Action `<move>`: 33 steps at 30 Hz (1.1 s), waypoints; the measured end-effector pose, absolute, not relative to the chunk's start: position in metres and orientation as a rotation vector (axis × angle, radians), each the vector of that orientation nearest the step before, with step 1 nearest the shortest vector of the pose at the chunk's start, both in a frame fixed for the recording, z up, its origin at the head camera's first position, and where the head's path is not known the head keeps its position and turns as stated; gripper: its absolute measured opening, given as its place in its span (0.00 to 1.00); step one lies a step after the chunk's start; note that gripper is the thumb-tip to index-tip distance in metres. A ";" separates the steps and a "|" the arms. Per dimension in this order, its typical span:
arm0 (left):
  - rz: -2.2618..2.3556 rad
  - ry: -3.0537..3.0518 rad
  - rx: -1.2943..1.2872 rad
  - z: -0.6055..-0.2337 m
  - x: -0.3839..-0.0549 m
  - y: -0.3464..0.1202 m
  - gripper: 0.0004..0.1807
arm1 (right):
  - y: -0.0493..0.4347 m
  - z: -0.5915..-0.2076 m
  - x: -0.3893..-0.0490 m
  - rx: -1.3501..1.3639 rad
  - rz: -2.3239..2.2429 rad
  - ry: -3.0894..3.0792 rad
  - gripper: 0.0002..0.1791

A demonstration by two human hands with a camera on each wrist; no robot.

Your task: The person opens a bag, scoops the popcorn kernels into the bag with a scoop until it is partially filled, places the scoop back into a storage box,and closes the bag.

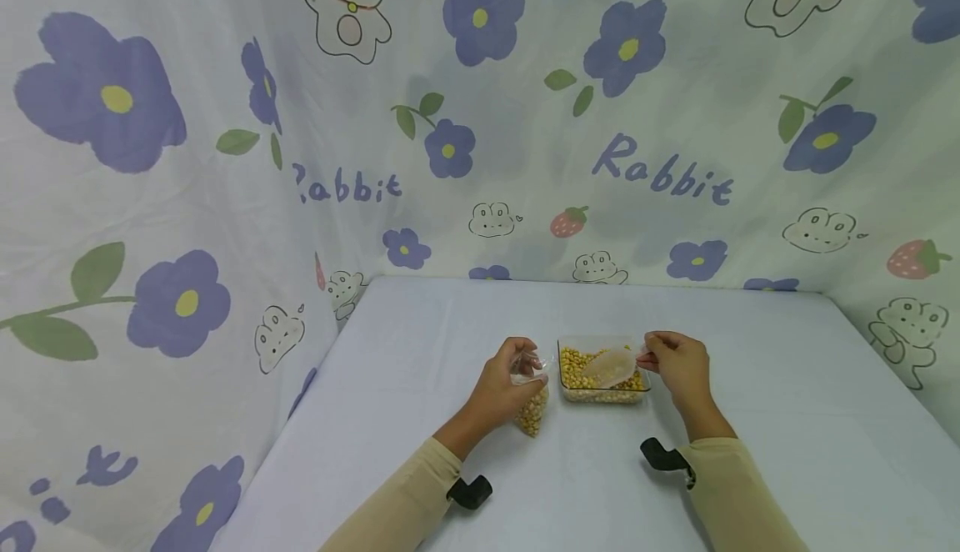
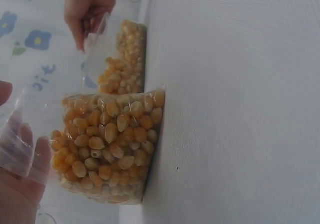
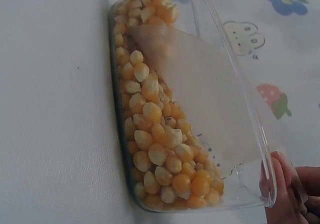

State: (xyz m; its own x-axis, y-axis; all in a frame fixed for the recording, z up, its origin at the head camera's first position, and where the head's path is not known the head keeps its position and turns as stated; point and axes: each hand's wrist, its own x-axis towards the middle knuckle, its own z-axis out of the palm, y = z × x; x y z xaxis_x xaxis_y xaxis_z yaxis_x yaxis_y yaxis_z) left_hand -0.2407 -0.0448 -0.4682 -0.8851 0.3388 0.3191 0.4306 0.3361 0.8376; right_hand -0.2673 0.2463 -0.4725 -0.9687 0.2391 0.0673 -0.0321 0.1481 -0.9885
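Note:
A clear plastic bag of corn kernels (image 2: 107,146) stands on the table, its lower part filled and its loose top rising into my left hand (image 1: 507,381). The fingers and thumb of that hand curl round the bag's mouth. To the right of the bag sits a clear rectangular container (image 1: 604,398) of yellow corn kernels (image 3: 155,144). My right hand (image 1: 681,364) pinches the handle of a translucent scoop (image 1: 611,367) at the container's right end. The scoop's front tip (image 3: 145,37) dips among the kernels, partly hidden by them.
A white cloth covers the table (image 1: 420,343). Behind it and on the sides hangs a curtain (image 1: 525,118) printed with flowers and rabbits. Each sleeve carries a black wrist mount (image 1: 471,494) close to the tabletop.

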 end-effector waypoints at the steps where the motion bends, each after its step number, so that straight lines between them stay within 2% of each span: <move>1: -1.607 -2.495 -0.720 -0.468 -0.241 -0.045 0.22 | 0.245 -0.473 -0.268 -0.199 1.922 -2.208 0.17; 33: -1.624 -2.509 -0.707 -0.468 -0.240 -0.044 0.21 | 0.251 -0.478 -0.271 -0.302 2.221 -2.057 0.20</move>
